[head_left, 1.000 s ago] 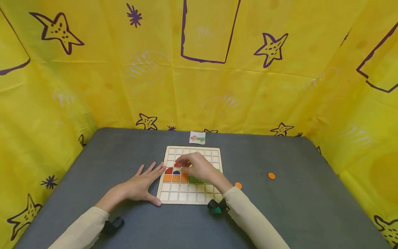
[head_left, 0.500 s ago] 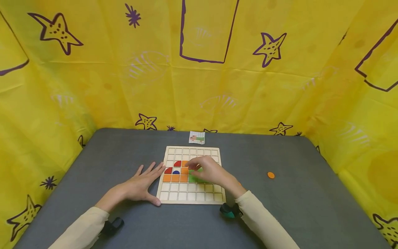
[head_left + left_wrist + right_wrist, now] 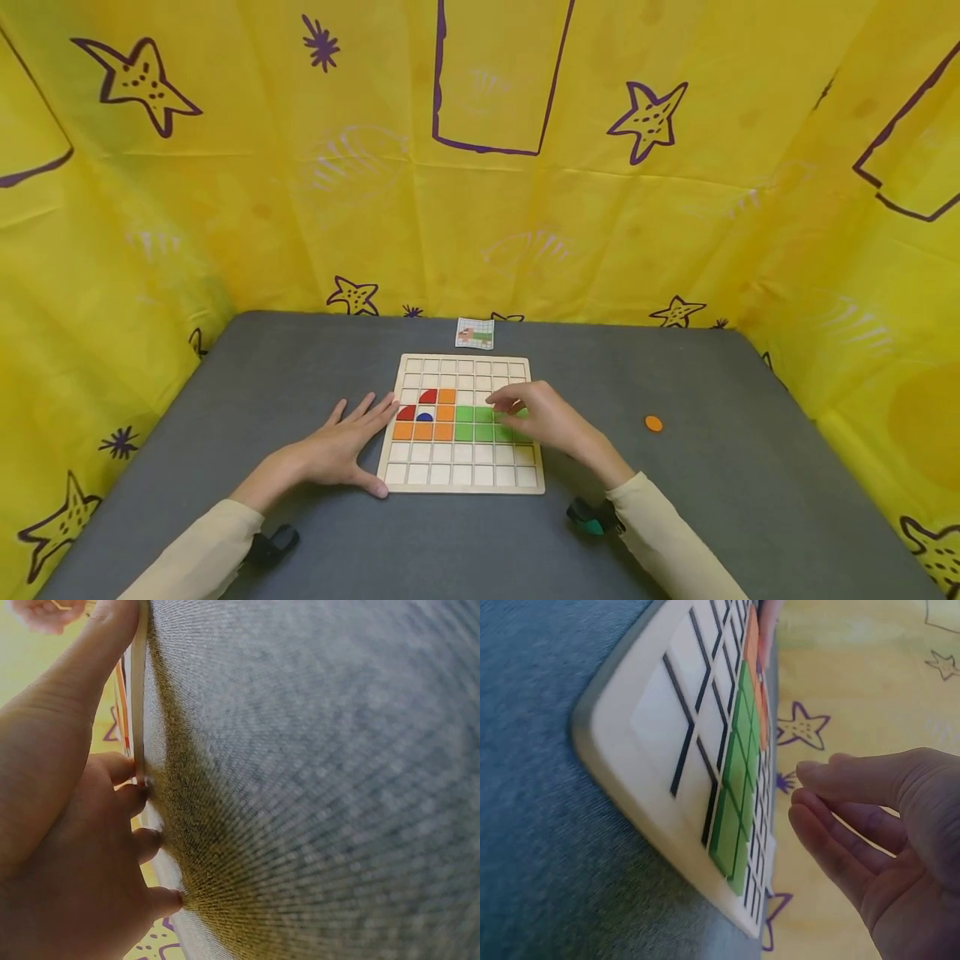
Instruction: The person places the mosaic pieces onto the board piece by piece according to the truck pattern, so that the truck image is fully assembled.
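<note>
A pale wooden grid board (image 3: 462, 475) lies on the dark table, bearing orange squares (image 3: 423, 431), green squares (image 3: 474, 423), two red quarter-round pieces (image 3: 429, 397) and a tile with a blue half circle (image 3: 425, 417). My left hand (image 3: 341, 450) rests with fingers spread along the board's left edge; in the left wrist view its fingers (image 3: 148, 844) reach the rim. Over the green squares hovers my right hand (image 3: 551, 421), fingers loosely bent. The right wrist view shows nothing between its thumb and fingertips (image 3: 808, 796). That hand covers part of the green pieces.
A small picture card (image 3: 475, 333) with a coloured grid design lies behind the board. One orange disc (image 3: 654, 423) lies on the table to the right. A yellow patterned cloth (image 3: 510, 208) surrounds the grey-covered table (image 3: 720, 500).
My right hand has drawn back rightward from the red and orange pieces to above the green ones. Its wrist now covers the spot where a nearer orange disc showed. My left hand stays put.
</note>
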`<state>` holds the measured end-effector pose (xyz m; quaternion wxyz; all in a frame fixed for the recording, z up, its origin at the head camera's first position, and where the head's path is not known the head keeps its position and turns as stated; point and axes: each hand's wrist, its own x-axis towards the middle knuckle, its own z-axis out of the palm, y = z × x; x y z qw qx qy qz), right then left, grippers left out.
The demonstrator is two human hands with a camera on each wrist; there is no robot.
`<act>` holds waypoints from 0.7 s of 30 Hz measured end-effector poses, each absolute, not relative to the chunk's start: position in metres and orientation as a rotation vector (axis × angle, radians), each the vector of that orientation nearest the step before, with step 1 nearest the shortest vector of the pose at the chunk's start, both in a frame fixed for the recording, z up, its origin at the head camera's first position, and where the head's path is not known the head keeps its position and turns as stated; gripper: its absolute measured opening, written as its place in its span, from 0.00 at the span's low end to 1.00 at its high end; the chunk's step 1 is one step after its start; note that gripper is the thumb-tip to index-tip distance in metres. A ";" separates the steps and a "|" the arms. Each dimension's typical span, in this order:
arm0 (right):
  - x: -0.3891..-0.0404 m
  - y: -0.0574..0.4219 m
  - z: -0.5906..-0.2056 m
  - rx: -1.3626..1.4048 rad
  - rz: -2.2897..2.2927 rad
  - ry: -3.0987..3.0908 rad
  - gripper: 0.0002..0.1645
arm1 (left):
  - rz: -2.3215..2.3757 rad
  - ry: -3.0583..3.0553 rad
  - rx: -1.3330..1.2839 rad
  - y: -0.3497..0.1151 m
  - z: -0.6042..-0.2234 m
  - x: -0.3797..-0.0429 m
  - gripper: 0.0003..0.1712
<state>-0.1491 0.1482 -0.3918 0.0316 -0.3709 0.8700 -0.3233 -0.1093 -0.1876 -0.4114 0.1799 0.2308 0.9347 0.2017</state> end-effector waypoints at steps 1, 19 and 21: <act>-0.149 0.150 -0.392 -1.147 -0.998 2.676 0.17 | 0.571 2.642 0.651 -0.188 -0.412 -0.109 0.73; -0.138 0.188 -0.402 -1.047 -1.003 2.753 0.18 | 0.578 2.630 0.632 -0.188 -0.411 -0.110 0.73; -0.137 0.193 -0.402 -1.030 -0.990 2.768 0.18 | 0.570 2.630 0.632 -0.188 -0.411 -0.110 0.73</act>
